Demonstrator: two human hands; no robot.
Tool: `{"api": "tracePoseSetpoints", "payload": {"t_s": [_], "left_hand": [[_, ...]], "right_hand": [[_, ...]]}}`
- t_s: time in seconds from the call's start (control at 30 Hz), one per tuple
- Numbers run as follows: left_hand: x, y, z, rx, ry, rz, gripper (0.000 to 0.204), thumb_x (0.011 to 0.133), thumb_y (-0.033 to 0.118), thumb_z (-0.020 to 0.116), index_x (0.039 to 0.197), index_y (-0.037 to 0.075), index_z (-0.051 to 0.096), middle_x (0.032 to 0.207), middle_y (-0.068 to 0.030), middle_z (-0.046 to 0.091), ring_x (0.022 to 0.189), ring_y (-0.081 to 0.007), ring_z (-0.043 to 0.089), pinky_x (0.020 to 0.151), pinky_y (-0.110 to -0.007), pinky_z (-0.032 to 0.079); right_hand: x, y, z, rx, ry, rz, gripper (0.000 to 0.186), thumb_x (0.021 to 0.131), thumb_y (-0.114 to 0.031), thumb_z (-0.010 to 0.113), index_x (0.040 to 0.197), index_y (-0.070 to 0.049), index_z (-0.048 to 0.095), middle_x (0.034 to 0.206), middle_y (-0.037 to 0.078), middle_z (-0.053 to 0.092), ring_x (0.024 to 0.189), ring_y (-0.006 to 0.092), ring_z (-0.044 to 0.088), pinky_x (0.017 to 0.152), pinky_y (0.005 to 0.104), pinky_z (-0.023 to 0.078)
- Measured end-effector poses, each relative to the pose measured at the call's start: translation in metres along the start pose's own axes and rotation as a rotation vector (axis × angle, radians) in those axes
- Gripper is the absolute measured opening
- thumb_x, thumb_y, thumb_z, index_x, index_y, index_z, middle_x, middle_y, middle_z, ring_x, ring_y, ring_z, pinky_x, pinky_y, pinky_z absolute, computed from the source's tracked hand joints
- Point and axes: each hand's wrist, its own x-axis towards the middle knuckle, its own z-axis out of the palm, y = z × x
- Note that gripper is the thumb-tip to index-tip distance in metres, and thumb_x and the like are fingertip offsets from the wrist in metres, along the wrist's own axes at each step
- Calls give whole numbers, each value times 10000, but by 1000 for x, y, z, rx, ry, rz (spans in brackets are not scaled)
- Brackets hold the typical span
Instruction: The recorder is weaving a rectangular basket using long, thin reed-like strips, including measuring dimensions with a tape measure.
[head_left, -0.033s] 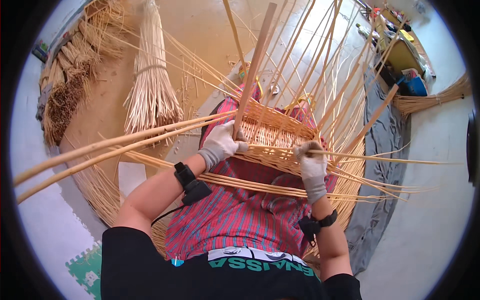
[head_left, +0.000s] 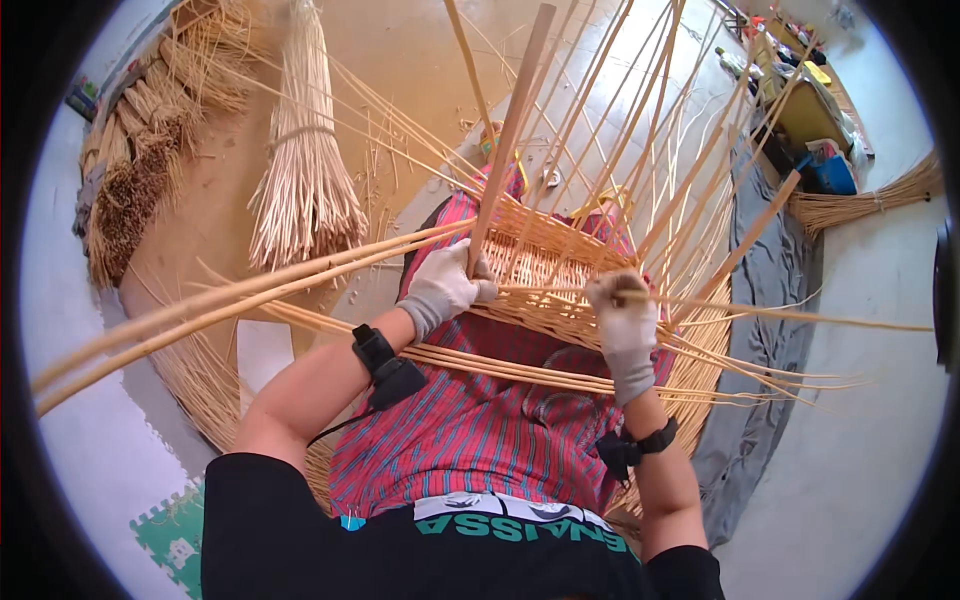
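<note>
A partly woven wicker basket (head_left: 545,318) lies across my lap, over a red striped cloth (head_left: 470,420). My left hand (head_left: 448,285), in a pale work glove, is closed at the basket's left corner, around the foot of a flat wooden stake (head_left: 510,130). Closed too is my gloved right hand (head_left: 624,315), over the near right edge of the weave, gripping a wicker rod (head_left: 780,309) that runs out to the right. Tall upright rods (head_left: 655,130) rise from the basket's far and right sides. Its inner floor is partly hidden by hands and stakes.
Long thick rods (head_left: 200,305) stick out far to the left. A tied bundle of peeled rods (head_left: 310,190) lies ahead, with darker bundles (head_left: 130,190) along the left wall. More rods lie beside grey cloth (head_left: 765,320) on the right. A blue container (head_left: 832,170) stands at far right.
My right hand has risen slightly, and the rod in it has tilted, its blunt end turning toward me. My left hand stays at the corner.
</note>
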Motion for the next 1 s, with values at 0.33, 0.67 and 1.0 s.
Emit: {"api": "tracePoseSetpoints", "payload": {"t_s": [0.33, 0.67, 1.0], "left_hand": [[-6, 2, 19, 81, 272, -47, 245, 817, 222, 827, 851, 79, 631, 772, -137, 686, 736, -307, 683, 692, -409, 524], [9, -10, 13, -225, 178, -106, 412, 753, 356, 930, 825, 55, 659, 701, -57, 665, 642, -187, 613, 669, -348, 515], [15, -1, 25, 76, 345, -163, 546, 746, 492, 932, 697, 98, 557, 607, 14, 515, 583, -131, 448, 575, -370, 425]], "right_hand": [[100, -68, 115, 4, 95, -526, 831, 952, -113, 709, 1637, -183, 245, 1134, 103, 714, 896, 211, 680, 831, 324, 571], [-47, 63, 29, 613, 165, -169, 307, 1137, -363, 442, 1025, -87, 520, 711, -12, 414, 629, 125, 440, 762, 403, 523], [-75, 13, 33, 715, 91, 31, 348, 1118, -404, 480, 999, -84, 550, 711, 35, 563, 680, 196, 613, 881, 428, 573]]}}
